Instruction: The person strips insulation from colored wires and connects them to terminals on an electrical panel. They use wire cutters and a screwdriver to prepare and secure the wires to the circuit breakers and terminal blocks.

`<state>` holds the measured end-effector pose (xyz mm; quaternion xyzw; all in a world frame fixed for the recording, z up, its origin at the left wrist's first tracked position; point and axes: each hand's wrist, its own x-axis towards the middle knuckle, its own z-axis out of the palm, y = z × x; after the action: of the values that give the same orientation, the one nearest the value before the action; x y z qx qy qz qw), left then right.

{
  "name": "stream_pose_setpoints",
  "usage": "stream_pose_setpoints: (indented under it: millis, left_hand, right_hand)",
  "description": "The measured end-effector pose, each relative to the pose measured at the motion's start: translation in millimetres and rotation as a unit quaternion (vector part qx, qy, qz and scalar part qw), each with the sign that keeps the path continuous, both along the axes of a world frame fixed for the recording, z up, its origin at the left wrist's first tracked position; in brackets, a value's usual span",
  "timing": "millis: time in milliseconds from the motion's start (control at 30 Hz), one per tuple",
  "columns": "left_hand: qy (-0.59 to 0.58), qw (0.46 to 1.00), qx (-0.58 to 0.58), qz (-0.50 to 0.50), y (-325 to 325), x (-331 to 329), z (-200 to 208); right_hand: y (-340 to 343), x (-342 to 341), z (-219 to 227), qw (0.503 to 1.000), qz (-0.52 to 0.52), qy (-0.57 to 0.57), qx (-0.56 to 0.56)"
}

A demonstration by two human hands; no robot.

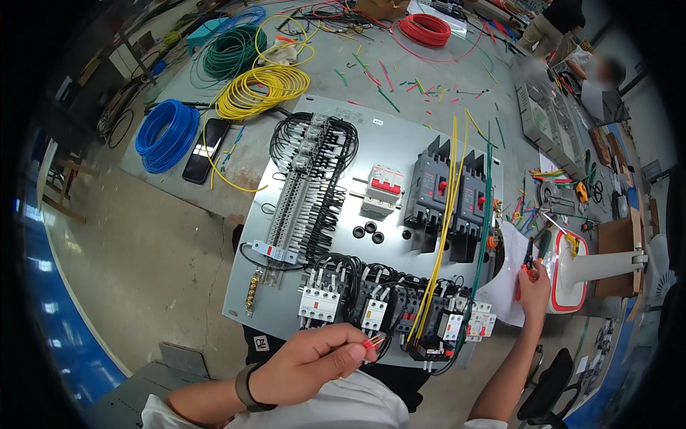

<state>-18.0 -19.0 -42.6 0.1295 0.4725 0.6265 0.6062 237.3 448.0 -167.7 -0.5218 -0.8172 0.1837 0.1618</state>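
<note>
My left hand [314, 361] is closed around short red wire ends [371, 344] at the near edge of a grey mounting panel [400, 136], just in front of a row of white and black contactors [371, 304]. My right hand [534, 289] reaches out to the right and grips a pair of red-handled cutters [527, 259] over a white sheet of paper [509, 286]. Yellow wires [446, 214] and a green wire [486, 214] run down the panel past two black circuit breakers [446, 193]. A terminal strip with bundled black wires [307, 193] fills the panel's left half.
Coils of blue [168, 132], yellow [261, 89], green [230, 51] and red wire [425, 28] lie at the back, with a phone [206, 150] beside them. Wire offcuts and hand tools [564, 193] litter the right side. A white stand [593, 268] sits near my right hand. Another person is at the far right.
</note>
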Motion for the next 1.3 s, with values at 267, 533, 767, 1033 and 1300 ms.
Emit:
stream_pose_setpoints:
  millis: [267, 533, 767, 1033, 1300]
  left_hand:
    - [0.036, 0.999, 0.014, 0.019, 2, -1, 2]
    - [0.056, 0.997, 0.046, 0.031, 12, 10, 3]
    - [0.083, 0.995, 0.052, 0.022, 14, 13, 8]
    - [0.099, 0.992, 0.077, 0.010, 20, 20, 22]
    - [0.215, 0.972, 0.062, -0.070, 28, 21, 31]
  right_hand:
    - [-56, -1, 68, 0.796, -0.034, 0.526, -0.298]
    - [-158, -22, 115, 0.662, 0.128, 0.597, -0.436]
    - [-256, -66, 142, 0.877, 0.148, 0.383, -0.250]
    - [-266, -86, 158, 0.900, 0.384, 0.171, -0.116]
    - [-263, -71, 157, 0.903, 0.374, 0.189, -0.091]
